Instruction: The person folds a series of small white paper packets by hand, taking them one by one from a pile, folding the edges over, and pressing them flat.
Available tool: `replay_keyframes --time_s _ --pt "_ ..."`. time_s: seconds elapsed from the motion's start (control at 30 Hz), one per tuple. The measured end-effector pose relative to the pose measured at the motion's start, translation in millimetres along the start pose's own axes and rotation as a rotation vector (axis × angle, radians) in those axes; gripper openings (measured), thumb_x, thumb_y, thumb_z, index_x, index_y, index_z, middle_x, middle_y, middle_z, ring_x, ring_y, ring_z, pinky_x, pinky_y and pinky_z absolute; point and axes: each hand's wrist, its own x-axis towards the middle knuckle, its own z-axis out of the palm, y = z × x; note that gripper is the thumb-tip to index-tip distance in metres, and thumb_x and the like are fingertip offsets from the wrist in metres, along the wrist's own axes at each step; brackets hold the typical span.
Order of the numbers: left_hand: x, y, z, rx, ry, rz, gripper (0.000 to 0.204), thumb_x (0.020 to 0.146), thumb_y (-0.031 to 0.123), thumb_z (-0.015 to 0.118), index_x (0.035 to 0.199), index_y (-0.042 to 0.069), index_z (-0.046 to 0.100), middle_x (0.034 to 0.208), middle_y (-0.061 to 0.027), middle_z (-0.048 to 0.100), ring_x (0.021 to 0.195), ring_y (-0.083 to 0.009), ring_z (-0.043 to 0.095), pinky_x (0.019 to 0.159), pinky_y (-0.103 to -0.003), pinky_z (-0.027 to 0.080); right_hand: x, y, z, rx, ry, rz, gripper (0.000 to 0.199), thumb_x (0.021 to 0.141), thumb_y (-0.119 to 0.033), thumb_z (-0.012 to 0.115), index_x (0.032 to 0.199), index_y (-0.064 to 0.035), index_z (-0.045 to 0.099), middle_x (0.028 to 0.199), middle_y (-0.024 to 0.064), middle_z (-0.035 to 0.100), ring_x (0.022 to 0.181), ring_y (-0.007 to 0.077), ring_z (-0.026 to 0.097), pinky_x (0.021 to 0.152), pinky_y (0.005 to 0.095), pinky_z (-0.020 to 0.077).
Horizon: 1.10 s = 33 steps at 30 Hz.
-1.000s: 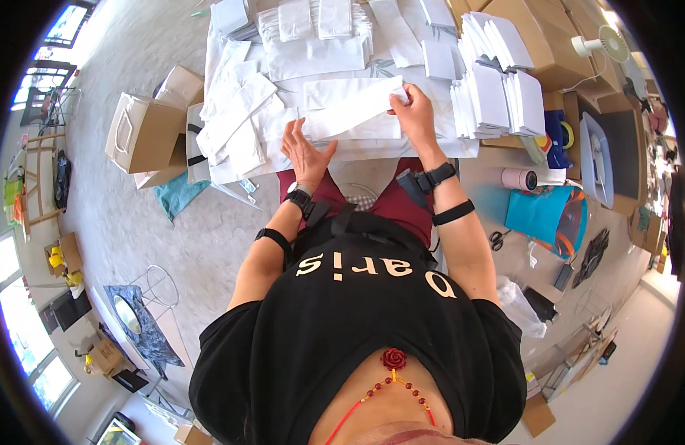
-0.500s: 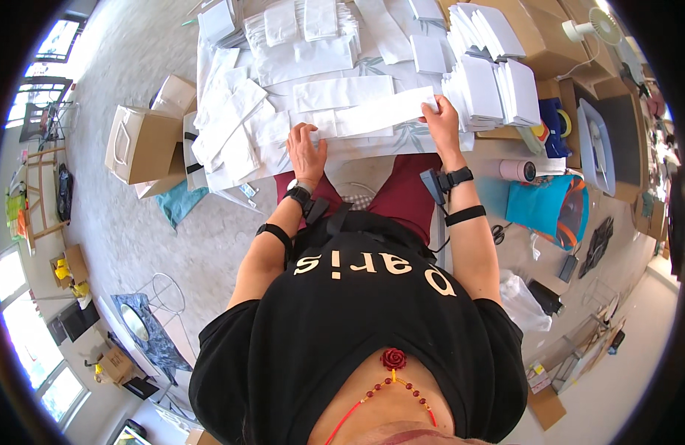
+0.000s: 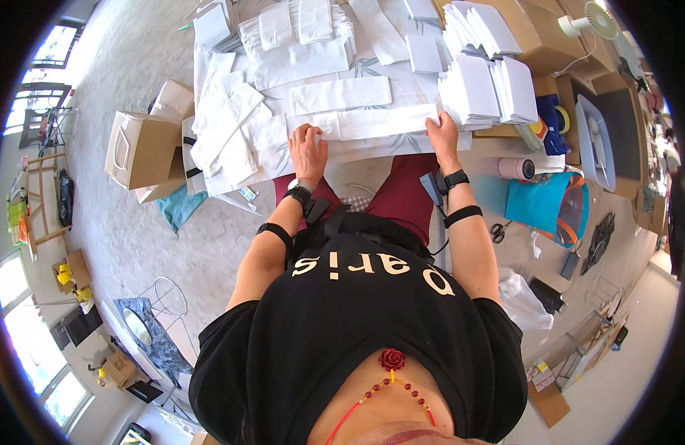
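Observation:
A long, flat white strip [image 3: 387, 124], perhaps a plastic or paper sleeve, lies across the table's near edge between my hands. My right hand [image 3: 442, 139] pinches its right end, thumb and fingers together. At its left end my left hand [image 3: 308, 154] has bent fingers gripping the strip's edge. Just beyond lies another flat white strip [image 3: 341, 94]. To the left, several loose white strips [image 3: 227, 122] overlap in a heap. Stacks of folded white sheets [image 3: 468, 93] stand to the right of my right hand.
Farther back on the patterned tablecloth [image 3: 272, 169] sits a pile of white sleeves [image 3: 301, 63]. Cardboard boxes [image 3: 138, 152] stand on the floor at left. Beyond the table's right side are a blue tape roll [image 3: 556, 126], a pink cup [image 3: 516, 169] and a turquoise bag [image 3: 539, 204].
My right hand has moved slightly toward me, bringing the strip's right end down, so the strip now lies straighter and flatter. My left hand stays nearly in place.

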Motion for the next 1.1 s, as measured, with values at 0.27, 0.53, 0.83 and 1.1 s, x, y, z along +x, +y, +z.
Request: replay_keyframes --time_s 0.27,0.53,0.83,1.1 --pt "1 3 0 0.004 -0.001 -0.007 0.025 0.081 0.004 0.069 0.104 0.009 0.061 0.115 -0.0111 0.058 0.113 -0.034 0.054 0.099 -0.047 0.041 0 10 1 -0.224 0.066 -0.047 0.028 0.086 -0.013 0.067 0.11 0.0009 0.066 0.099 0.0221 0.073 0.094 0.0412 0.07 0.086 0.0472 0.0535" --pt "1 5 -1 0.008 0.022 -0.014 0.023 0.081 0.005 0.069 0.103 0.009 0.062 0.114 -0.0107 0.059 0.112 -0.0335 0.054 0.098 -0.047 0.041 -26 -54 15 -0.694 0.166 -0.492 0.04 0.085 -0.004 0.07 0.124 -0.001 0.059 0.12 0.0208 0.06 0.113 0.0377 0.059 0.096 0.0447 0.05" --pt "4 6 2 0.016 0.034 -0.007 0.022 0.08 0.007 0.069 0.101 0.01 0.063 0.112 -0.0091 0.06 0.11 -0.0327 0.055 0.095 -0.046 0.041 -44 -77 118 -0.255 -0.455 -0.558 0.029 0.085 -0.002 0.072 0.112 -0.0063 0.066 0.11 0.0135 0.064 0.108 0.0359 0.062 0.096 0.0442 0.0508" --pt "6 11 3 -0.345 0.125 -0.274 0.014 0.091 0.008 0.069 0.102 0.003 0.061 0.094 -0.0093 0.062 0.089 -0.0234 0.061 0.083 -0.036 0.05 -43 -64 132 -0.234 -0.45 -0.533 0.04 0.079 -0.012 0.082 0.117 -0.0111 0.07 0.11 0.0101 0.064 0.108 0.0328 0.063 0.096 0.0433 0.0515"
